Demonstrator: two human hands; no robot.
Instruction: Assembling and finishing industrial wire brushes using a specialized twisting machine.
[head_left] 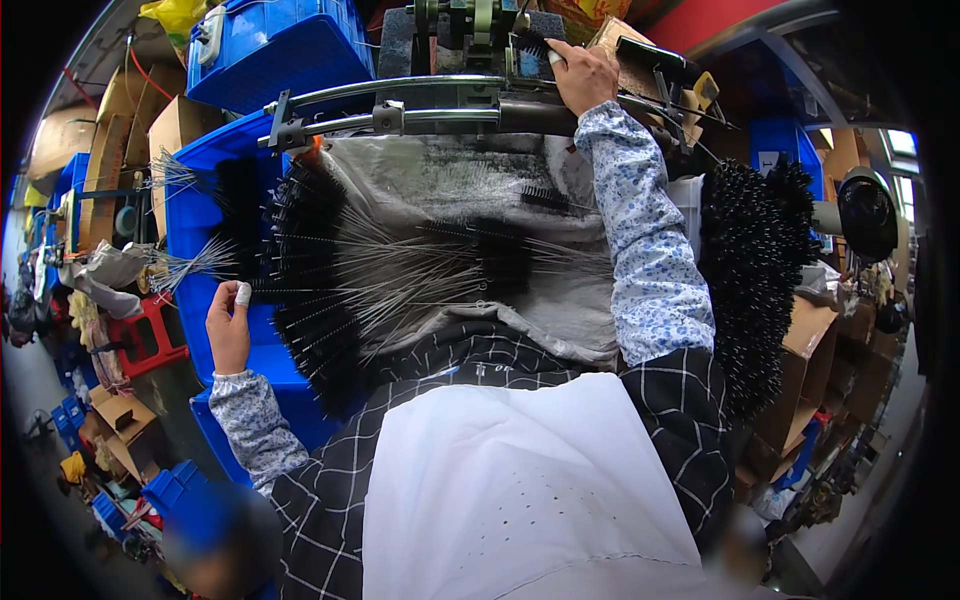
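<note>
My left hand (230, 325), white tape on a fingertip, pinches the tip of a thin black-bristled wire brush (290, 290). That brush lies along the left edge of a fanned pile of black wire brushes (315, 325) whose bare wire stems (405, 265) spread across my lap. My right hand (585, 78) is up at the metal machine (455, 50), its fingers closed beside a small dark bristly piece (530, 43). Whatever lies between those fingers is too small to make out. Grey cloth (400, 170) covers my lap, and a few loose brushes (545, 197) rest on it.
Polished rails (390, 90) cross in front of me. A blue bin (195, 225) stands at left, with another blue crate (280, 55) above it. A dense mass of black brushes (755, 280) is at right, near cardboard boxes (805, 340). A red stool (150, 340) stands far left.
</note>
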